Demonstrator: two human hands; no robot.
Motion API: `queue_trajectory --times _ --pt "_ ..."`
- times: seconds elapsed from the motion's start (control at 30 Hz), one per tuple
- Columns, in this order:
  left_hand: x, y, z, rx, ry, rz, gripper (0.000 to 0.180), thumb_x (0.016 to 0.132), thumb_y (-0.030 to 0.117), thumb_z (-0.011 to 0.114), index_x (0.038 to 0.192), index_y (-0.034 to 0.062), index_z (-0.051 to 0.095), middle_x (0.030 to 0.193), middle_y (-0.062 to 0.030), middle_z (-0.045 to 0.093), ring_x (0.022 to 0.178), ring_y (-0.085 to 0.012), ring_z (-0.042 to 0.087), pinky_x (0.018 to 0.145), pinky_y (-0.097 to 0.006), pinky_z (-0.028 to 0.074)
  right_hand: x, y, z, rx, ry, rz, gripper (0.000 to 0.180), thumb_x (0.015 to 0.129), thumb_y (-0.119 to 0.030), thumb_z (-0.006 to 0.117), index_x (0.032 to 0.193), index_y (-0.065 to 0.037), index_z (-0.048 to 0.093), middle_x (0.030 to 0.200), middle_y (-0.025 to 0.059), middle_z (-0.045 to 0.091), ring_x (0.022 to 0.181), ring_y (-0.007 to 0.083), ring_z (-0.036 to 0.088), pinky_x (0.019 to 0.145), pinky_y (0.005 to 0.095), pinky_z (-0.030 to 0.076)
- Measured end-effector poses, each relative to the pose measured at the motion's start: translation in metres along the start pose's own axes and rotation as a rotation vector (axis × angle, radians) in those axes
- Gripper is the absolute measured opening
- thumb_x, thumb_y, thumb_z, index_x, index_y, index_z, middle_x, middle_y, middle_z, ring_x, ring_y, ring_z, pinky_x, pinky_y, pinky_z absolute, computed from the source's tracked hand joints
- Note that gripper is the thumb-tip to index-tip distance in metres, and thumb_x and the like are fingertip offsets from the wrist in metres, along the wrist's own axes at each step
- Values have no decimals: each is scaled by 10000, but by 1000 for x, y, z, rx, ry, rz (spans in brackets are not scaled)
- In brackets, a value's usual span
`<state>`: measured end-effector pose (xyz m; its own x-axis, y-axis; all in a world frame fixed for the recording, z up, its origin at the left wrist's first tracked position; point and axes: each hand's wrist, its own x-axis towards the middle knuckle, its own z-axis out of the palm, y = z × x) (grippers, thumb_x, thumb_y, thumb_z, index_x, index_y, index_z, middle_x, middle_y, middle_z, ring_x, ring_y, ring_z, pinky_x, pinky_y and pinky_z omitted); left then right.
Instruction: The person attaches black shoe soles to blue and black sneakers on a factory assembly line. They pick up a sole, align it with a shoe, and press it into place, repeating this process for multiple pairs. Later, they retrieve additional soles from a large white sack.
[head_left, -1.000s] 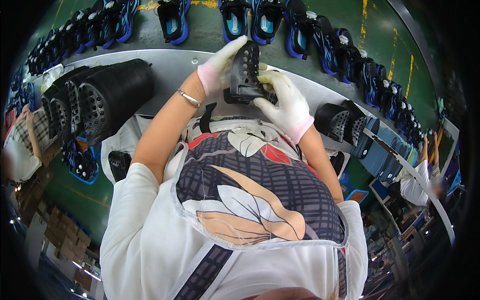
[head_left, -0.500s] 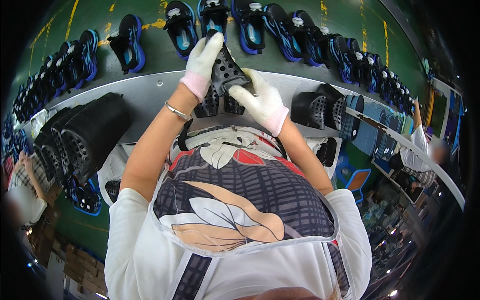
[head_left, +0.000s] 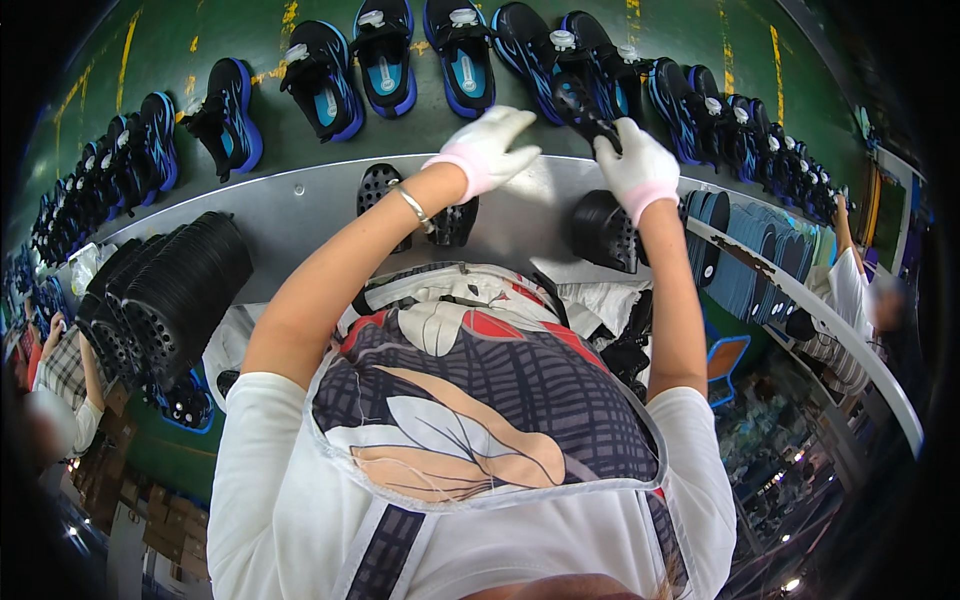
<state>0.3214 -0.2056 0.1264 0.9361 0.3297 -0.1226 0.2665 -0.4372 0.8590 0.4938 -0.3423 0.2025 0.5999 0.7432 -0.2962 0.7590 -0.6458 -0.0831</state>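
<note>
My right hand [head_left: 638, 168], in a white glove with a pink cuff, grips one end of a black perforated plastic shoe insert [head_left: 578, 103]. The insert is held out beyond the metal ledge, in front of black and blue shoes [head_left: 612, 62]. My left hand [head_left: 492, 150], gloved the same way, hovers over the ledge's far edge with its fingers apart and nothing in them. Below my left forearm, two more black perforated inserts [head_left: 380, 188] rest on the metal ledge [head_left: 300, 215]. A small stack of such inserts [head_left: 603, 230] stands below my right hand.
Black and blue shoes with white fittings [head_left: 385, 65] line the green surface [head_left: 270, 30] beyond the ledge. A tall stack of black inserts [head_left: 185, 290] is at left. Blue insoles [head_left: 765, 260] lie at right beside a metal rail [head_left: 840, 315]. Other people sit at both sides.
Both hands were on the black insert at the middle. My left hand has let go; my right hand has carried the insert to the right. The nearest shoes appear farther left.
</note>
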Motion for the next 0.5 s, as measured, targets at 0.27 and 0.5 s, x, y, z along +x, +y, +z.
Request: queue_trajectory --times 0.27,0.5 --pt "44 7 26 335 -25 189 580 859 297 593 1338 18 423 1389 -162 426 1168 -357 502 1001 -402 415 77 -6 -6 -98 -163 -107 271 862 -276 490 977 -86 646 920 193 676 893 360 652 768 456 515" --pt "70 10 34 295 -180 -24 550 840 258 616 1315 38 448 1297 -230 499 1163 -388 503 961 -422 437 121 -35 38 103 -135 28 268 878 -175 503 1012 2 654 980 192 687 923 317 679 782 417 541"
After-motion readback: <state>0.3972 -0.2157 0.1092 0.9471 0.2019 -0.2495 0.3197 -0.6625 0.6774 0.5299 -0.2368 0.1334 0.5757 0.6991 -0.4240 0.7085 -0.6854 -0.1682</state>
